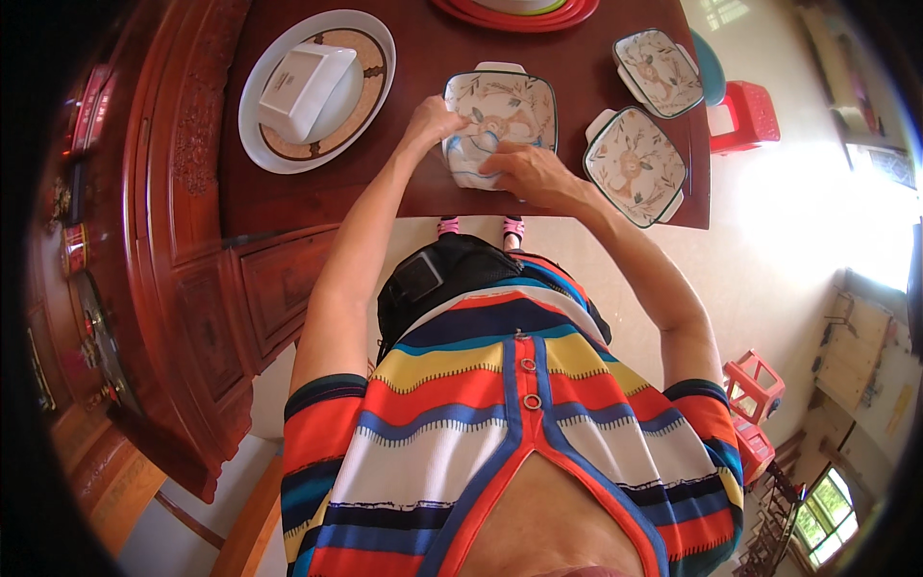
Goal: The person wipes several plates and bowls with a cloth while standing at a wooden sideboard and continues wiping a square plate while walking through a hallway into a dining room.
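Observation:
A square ceramic baking dish (526,94) with side handles and a painted plant-and-animal pattern stands before me on the dark red wooden table. My left hand (435,122) grips its left rim, thumb over the edge. Over the dish's near part lies a white cloth (472,164) with blue lines. My right hand (530,172) holds this cloth against the dish, fingers bent into it. To the right rest two dishes of the same pattern, one nearer (634,167) and one farther (657,72).
An oval white dish (249,108) at the left carries a patterned plate (364,68) and an upturned white dish (306,90). Red round trays (519,25) sit at the table's far side. A red stool (753,115) stands past the table's right edge. Carved wooden furniture (195,303) borders the left.

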### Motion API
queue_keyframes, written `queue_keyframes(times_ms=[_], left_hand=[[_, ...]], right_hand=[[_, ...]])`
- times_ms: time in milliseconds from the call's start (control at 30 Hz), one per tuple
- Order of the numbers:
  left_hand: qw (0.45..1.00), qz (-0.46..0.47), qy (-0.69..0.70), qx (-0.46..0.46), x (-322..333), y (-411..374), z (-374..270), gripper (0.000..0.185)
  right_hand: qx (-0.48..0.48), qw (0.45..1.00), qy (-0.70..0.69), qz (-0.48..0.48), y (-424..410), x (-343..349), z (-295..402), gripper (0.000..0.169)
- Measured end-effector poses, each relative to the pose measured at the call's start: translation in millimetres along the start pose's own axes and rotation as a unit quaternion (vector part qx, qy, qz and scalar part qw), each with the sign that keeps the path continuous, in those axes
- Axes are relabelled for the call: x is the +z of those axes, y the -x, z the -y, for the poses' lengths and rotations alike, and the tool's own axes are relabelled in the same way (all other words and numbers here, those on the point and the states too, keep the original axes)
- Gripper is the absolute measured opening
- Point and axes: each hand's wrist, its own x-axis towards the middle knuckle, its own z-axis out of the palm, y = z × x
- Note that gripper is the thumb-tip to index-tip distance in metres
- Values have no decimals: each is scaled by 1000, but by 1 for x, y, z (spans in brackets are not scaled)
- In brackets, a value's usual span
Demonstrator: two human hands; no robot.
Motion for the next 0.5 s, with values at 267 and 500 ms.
queue_keyframes(times_ms=[267, 500], left_hand=[[999, -16, 41, 11, 8, -5, 11, 39], [1000, -16, 13, 17, 7, -7, 10, 42]], right_hand=[[41, 994, 91, 50, 6, -16, -4, 17], [20, 999, 42, -1, 1, 0, 5, 18]])
